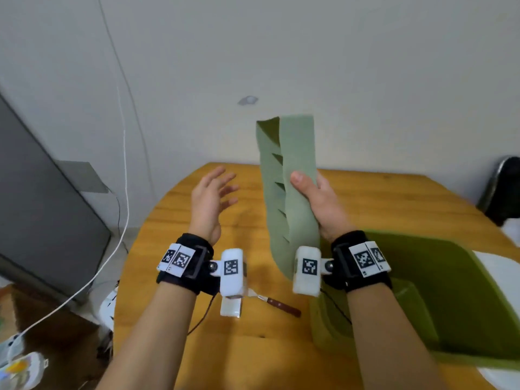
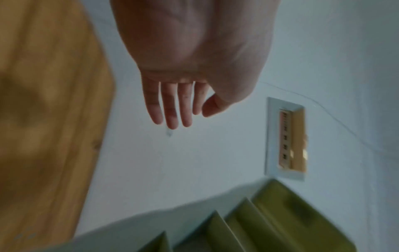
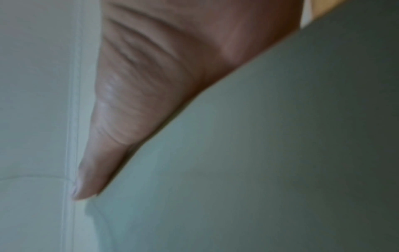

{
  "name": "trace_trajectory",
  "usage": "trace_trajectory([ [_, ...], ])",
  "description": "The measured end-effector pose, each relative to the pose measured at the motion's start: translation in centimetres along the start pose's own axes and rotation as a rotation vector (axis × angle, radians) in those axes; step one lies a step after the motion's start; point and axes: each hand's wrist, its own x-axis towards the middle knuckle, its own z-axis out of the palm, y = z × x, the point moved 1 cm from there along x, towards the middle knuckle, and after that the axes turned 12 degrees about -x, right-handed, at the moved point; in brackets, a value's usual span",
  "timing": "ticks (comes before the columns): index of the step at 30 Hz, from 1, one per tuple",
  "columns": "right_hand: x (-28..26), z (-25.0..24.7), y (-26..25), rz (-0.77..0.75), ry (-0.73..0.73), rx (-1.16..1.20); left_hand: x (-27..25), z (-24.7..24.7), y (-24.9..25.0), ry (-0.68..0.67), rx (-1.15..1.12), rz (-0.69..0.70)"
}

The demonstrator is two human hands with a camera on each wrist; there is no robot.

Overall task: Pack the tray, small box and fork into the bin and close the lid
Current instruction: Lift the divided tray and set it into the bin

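My right hand (image 1: pixel 318 198) grips a pale green compartment tray (image 1: pixel 292 192), holding it up on edge above the wooden table (image 1: pixel 197 347); the thumb presses its flat underside (image 3: pixel 259 153). Beside it on the left, apart from the tray, my left hand (image 1: pixel 211 192) hovers with spread fingers and holds nothing; the left wrist view shows the tray's dividers (image 2: pixel 270 221) below those fingers (image 2: pixel 172 110). A blurred green bin (image 1: pixel 422 291) sits at the lower right. A wooden-handled fork (image 1: pixel 281 305) lies near the front, next to a small white box (image 1: pixel 230 306) partly hidden by my wrist camera.
A black object (image 1: pixel 503 190) stands at the table's far right edge. Something white (image 1: pixel 495 266) lies beside the bin. A white cable (image 1: pixel 123 164) hangs down the wall on the left, next to a grey panel (image 1: pixel 42 192). The wall is close behind the table.
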Motion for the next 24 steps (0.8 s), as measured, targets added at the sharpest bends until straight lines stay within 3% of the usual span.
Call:
trace_trajectory([
  [3,-2.2,-2.4,-1.2,-0.018,0.154,0.128,-1.0,0.5,-4.8,0.043,-0.161,-0.418],
  [6,-4.4,-5.1,-1.6,0.000,0.188,0.195,-2.9,1.7,-9.3,0.075,-0.266,-0.615],
  [15,-9.2,-16.2,-0.5,0.029,0.261,0.267,-7.9,9.6,-15.1,0.139,-0.032,-0.649],
  [20,-10.2,-21.8,1.2,0.073,0.319,0.481,-8.0,12.4,-16.4,0.139,0.065,-0.677],
  [24,-9.9,-24.8,2.9,0.169,0.193,0.628,-7.6,13.4,-17.1,0.163,0.165,-0.631],
])
